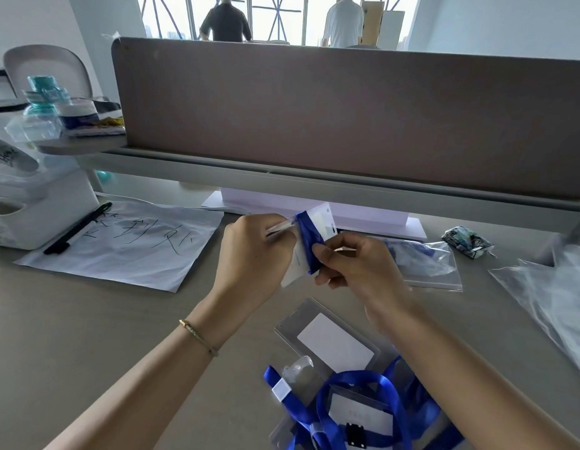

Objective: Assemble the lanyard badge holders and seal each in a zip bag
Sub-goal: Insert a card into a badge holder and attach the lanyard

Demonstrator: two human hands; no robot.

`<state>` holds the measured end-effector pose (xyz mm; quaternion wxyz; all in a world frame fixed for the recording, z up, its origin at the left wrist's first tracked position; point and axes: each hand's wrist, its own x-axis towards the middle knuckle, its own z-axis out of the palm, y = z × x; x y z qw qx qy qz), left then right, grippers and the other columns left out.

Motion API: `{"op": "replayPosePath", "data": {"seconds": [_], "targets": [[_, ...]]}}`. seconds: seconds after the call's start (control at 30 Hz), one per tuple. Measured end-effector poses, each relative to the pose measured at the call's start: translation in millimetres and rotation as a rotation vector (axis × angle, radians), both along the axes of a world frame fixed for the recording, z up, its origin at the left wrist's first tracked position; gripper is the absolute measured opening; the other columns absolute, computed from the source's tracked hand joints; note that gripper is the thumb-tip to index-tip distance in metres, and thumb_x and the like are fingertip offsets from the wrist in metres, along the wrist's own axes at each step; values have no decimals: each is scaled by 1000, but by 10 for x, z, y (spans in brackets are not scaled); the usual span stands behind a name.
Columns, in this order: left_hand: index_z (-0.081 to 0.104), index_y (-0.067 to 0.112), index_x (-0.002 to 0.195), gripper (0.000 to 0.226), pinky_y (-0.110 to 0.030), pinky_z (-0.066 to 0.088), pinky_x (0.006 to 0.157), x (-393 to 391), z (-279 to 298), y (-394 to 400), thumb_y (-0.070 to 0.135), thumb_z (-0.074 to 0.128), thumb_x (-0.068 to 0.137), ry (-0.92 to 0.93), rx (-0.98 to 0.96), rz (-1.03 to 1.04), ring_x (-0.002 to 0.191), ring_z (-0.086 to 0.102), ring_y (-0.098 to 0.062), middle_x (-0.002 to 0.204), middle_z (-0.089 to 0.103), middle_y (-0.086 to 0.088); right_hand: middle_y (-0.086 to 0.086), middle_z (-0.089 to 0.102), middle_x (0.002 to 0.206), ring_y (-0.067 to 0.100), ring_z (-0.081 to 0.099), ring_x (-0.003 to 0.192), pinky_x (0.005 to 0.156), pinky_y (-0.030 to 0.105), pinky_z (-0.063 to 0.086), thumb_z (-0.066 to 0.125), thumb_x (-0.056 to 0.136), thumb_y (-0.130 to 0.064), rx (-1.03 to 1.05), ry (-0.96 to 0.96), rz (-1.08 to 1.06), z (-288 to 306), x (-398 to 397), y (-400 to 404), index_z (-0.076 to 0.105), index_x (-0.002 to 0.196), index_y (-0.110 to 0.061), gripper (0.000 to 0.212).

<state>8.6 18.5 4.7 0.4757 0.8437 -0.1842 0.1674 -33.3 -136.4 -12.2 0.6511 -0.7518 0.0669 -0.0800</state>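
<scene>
A small zip bag (321,222) with a white badge card and a folded blue lanyard (307,237) inside is held above the desk at centre. My left hand (249,254) pinches the bag's upper left edge near the zip. Gripping the bag's lower right side, over the lanyard, is my right hand (353,267). Near the front edge lie a clear badge holder with a white card (334,339) and loose blue lanyards (353,414) over another holder. A filled zip bag (428,264) lies to the right.
A written sheet (129,245) with a black pen (77,228) lies at left beside a white box (38,206). Clear plastic bags (548,287) sit at far right, a small patterned packet (467,241) behind. A brown partition (347,118) stands across the back.
</scene>
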Motion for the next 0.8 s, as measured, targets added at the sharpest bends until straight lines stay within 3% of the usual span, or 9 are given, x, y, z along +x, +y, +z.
{"op": "replayPosePath", "data": {"seconds": [0.17, 0.4, 0.53, 0.6, 0.73, 0.8], "targets": [[34, 6, 58, 37, -25, 14, 46, 42, -12, 26, 7, 60, 83, 39, -93, -7, 52, 21, -14, 49, 25, 5, 6, 74, 68, 14, 68, 61, 55, 22, 52, 67, 93, -20, 53, -35, -7, -1, -29, 20, 70, 90, -6, 14], [30, 8, 58, 35, -28, 17, 48, -70, 1, -32, 3, 55, 82, -108, -44, -38, 53, 20, -14, 54, 27, -9, 8, 71, 63, 22, 66, 62, 55, 26, 47, 70, 90, -25, 108, 88, -2, -10, -9, -10, 68, 76, -11, 19], [28, 9, 58, 38, -26, 16, 48, -110, 35, -38, -2, 54, 84, -129, -88, -96, 51, 21, -13, 51, 23, 1, 9, 71, 62, 19, 66, 59, 56, 26, 48, 73, 84, -42, 60, 162, 8, 30, -2, -93, 69, 70, -12, 33], [28, 6, 59, 39, -30, 17, 49, -98, 35, -28, -1, 56, 86, -91, -145, -127, 53, 20, -14, 54, 23, -3, 12, 73, 69, 21, 68, 60, 56, 26, 49, 69, 79, -54, 60, 229, 79, 37, -5, -113, 72, 71, -13, 42], [43, -7, 66, 34, -42, 31, 46, -34, -30, -7, 10, 59, 90, 51, -276, -194, 57, 35, -37, 63, 37, -26, 13, 71, 69, 21, 62, 54, 53, 26, 47, 67, 74, -49, 231, 126, 108, -2, 17, -105, 68, 73, -11, 38], [56, -10, 74, 31, -46, 41, 46, -7, -47, -16, 14, 60, 92, 119, -260, -188, 56, 46, -36, 67, 51, -26, 9, 67, 62, 19, 58, 52, 54, 27, 45, 67, 83, -41, 230, 75, 76, -29, 32, -123, 66, 71, -13, 31]]}}
